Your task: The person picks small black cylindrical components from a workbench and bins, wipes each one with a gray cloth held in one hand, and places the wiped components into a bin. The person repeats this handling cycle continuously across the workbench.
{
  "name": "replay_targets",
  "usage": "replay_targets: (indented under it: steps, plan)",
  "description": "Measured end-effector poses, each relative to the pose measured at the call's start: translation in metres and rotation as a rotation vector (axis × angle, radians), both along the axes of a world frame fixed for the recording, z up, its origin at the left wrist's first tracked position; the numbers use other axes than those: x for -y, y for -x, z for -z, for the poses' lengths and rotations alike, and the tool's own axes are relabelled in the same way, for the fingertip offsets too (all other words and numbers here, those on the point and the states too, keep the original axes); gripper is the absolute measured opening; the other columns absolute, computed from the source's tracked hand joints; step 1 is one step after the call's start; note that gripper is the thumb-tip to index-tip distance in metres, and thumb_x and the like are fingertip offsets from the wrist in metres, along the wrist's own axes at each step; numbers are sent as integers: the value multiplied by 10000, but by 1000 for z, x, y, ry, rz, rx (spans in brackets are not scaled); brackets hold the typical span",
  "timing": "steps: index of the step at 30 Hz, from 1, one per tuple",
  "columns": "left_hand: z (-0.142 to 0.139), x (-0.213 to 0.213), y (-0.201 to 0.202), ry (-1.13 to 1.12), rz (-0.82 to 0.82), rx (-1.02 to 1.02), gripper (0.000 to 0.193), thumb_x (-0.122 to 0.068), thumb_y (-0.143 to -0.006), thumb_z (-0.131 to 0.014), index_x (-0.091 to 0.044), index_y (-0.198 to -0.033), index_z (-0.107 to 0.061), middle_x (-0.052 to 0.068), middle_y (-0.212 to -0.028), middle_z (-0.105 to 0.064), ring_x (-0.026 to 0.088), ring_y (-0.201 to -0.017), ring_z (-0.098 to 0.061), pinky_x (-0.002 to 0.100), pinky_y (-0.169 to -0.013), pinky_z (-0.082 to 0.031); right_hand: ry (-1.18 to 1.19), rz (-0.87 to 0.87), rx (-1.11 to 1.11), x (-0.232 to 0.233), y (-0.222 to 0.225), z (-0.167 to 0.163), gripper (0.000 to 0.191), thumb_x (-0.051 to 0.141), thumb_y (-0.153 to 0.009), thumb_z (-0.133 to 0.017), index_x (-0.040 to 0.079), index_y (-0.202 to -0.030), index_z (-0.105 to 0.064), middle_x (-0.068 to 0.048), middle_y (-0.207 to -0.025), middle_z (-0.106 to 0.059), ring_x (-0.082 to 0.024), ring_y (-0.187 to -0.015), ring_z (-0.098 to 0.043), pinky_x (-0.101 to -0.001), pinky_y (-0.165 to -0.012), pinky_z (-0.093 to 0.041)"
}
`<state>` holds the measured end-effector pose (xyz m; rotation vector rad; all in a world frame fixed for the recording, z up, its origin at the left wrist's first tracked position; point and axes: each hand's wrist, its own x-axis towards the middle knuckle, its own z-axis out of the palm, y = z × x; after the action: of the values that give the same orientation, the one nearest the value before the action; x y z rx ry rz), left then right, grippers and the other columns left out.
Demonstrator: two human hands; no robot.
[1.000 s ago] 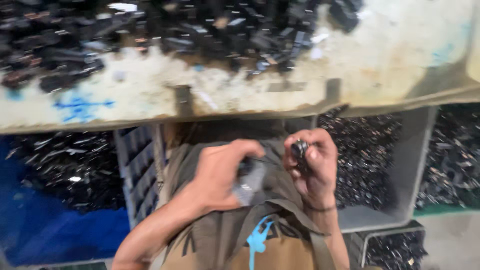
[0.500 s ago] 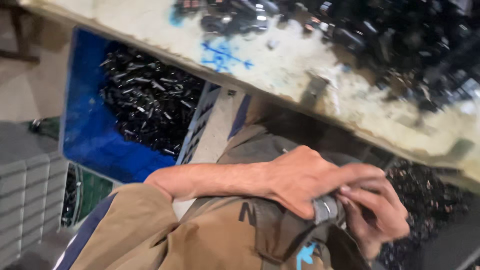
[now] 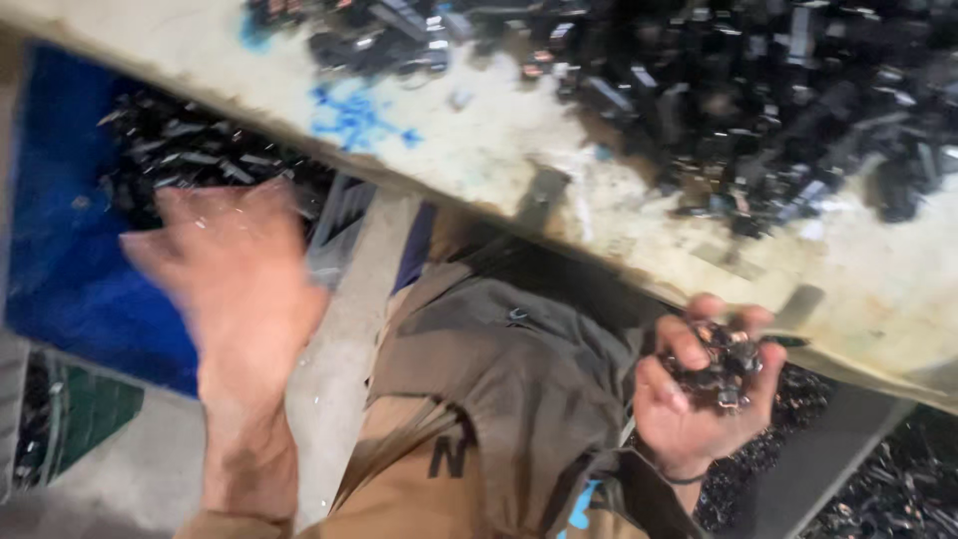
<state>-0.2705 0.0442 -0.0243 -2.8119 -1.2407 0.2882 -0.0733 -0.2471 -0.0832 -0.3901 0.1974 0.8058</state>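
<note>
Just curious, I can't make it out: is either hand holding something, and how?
The right hand cups a heap of small dark metal parts in its palm, fingers curled around them. The left hand is blurred, open and looks empty.

Hands: two, left hand (image 3: 235, 284) and right hand (image 3: 699, 394).
Blue bins (image 3: 60, 269): one.
Desks (image 3: 479, 150): one.
Small dark metal parts (image 3: 723, 364): too many to count.

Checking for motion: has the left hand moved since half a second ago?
Yes. The left hand swung away from the right hand, out toward the blue bin.
</note>
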Motion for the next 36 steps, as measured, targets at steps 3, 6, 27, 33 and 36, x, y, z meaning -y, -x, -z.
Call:
replay_targets:
  steps: [3,6,27,33,36]
  plan:
    - [17,6,-20,-81,170,339,564,-237,-775,-774,32,-1254,-647,198,-1324,-621,382,-1249,-585,496,-1068,-460,-169,-211,-78,3,-8,-3,263,276,-1164,-488,43,-1246,-578,-127,-1059,-576,-207,-815,-563,-292,-589,-485]
    - [37,6,-92,333,431,777,568,-117,-856,-722,45,-1383,-586,186,-1413,-571,374,-1311,-530,473,-1135,-449,-171,-336,-159,6,-3,-6,282,288,-1168,-499,35,-1270,-573,-108,-1026,-568,-190,-825,-544,-284,-626,-483]
    - [40,98,-100,1268,517,1066,251,-115,-854,-835,-85,-1009,-640,40,-898,-632,174,-823,-654,320,-730,-517,493,43,476,11,16,-4,289,300,-1027,-742,76,-1117,-583,-169,-935,-630,-192,-702,-574,-209,-494,-477]
    - [42,98,-100,765,901,1125,468,-198,-660,-781,-29,-1069,-631,83,-817,-550,299,-736,-595,431,-639,-464,712,158,960,2,26,-8,342,272,-1060,-800,-15,-1035,-613,-155,-929,-645,-198,-787,-573,-285,-731,-476]
    - [39,94,-98,839,852,1096,445,-166,-731,-771,-62,-1128,-600,74,-896,-572,306,-802,-617,441,-700,-487,730,76,1040,1,21,-13,299,250,-1042,-773,-1,-1056,-611,-196,-1049,-688,-244,-922,-653,-323,-853,-537]
